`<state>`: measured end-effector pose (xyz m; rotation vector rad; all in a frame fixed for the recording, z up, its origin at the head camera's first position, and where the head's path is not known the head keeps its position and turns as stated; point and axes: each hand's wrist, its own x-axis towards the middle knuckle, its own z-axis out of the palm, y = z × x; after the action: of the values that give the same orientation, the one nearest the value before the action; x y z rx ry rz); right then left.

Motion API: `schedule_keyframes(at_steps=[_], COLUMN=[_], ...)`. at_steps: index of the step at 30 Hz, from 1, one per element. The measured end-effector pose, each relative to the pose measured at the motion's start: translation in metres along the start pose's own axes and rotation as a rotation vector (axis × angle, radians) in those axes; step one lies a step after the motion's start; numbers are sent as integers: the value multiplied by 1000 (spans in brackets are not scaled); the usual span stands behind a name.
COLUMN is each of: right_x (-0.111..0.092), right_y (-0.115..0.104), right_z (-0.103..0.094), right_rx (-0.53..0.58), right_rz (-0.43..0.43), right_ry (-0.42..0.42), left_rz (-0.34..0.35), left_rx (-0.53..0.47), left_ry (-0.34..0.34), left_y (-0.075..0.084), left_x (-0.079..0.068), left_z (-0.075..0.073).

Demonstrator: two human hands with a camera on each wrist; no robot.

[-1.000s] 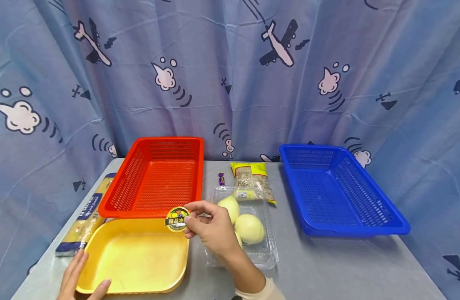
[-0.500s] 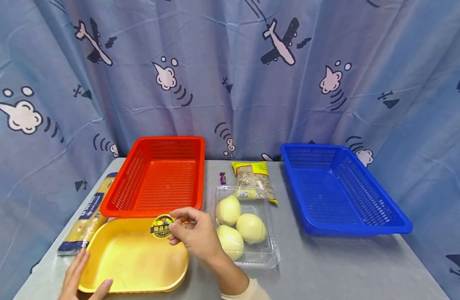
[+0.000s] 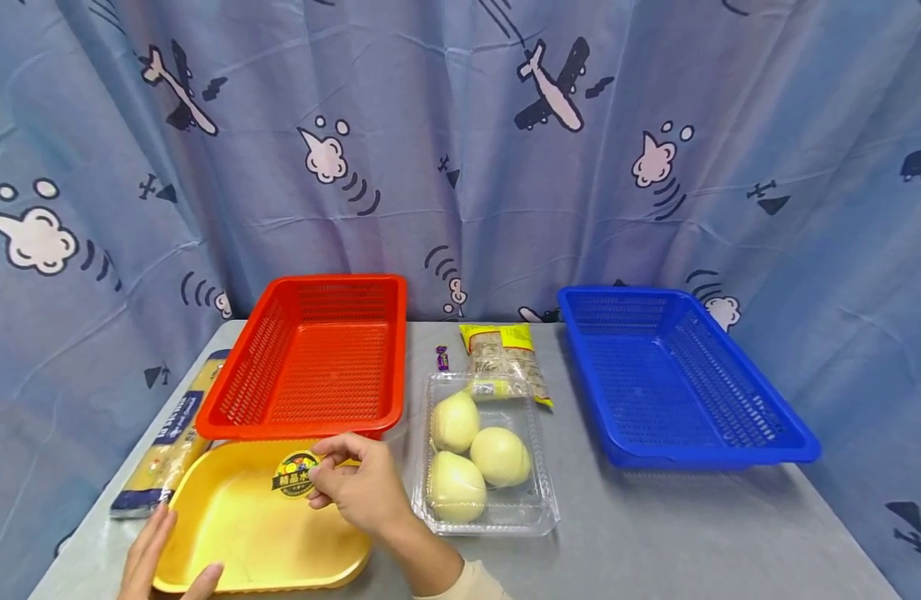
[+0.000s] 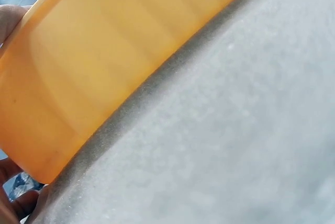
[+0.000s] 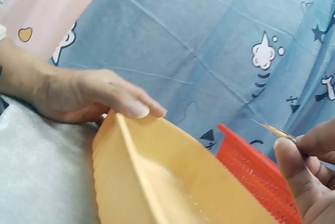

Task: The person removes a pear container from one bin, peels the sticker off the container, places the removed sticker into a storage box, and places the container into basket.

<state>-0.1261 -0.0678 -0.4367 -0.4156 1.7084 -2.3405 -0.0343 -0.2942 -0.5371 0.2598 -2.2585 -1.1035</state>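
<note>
In the head view, my right hand (image 3: 362, 487) pinches a round, dark-banded fruit label (image 3: 295, 475) between thumb and fingers. The label is over the yellow plastic basin (image 3: 235, 533) at the front left, its printed face toward me. Seen edge-on in the right wrist view, the label (image 5: 276, 131) juts out from the fingertips. My left hand (image 3: 148, 554) grips the near left corner of the basin, thumb over the rim and fingers along the outer wall. The left wrist view shows the basin's wall (image 4: 104, 51) close up, with only parts of the hand showing.
Behind the basin stands a red basket (image 3: 340, 367), with a long yellow-and-blue packet (image 3: 167, 442) to its left. A clear container (image 3: 520, 512) with three pale round fruits (image 3: 500, 457), a wrapped candy (image 3: 442, 358) and a snack bag (image 3: 505, 354) are mid-table. A blue basket (image 3: 655, 400) sits right.
My right hand has moved left and slightly toward me with the label, from beside the clear container to over the basin. The left hand stays at the basin's corner.
</note>
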Motion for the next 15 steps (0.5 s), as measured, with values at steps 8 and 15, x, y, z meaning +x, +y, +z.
schedule_keyframes(at_steps=[8, 15], right_x=[6, 11], right_y=[14, 25], right_z=[11, 19], right_rx=[-24, -57], right_rz=[35, 83], right_ry=[5, 32], left_rz=[7, -34], left_rx=[-27, 19], left_ry=[-6, -31], left_y=[-1, 3], left_x=[-2, 0], left_z=[0, -3])
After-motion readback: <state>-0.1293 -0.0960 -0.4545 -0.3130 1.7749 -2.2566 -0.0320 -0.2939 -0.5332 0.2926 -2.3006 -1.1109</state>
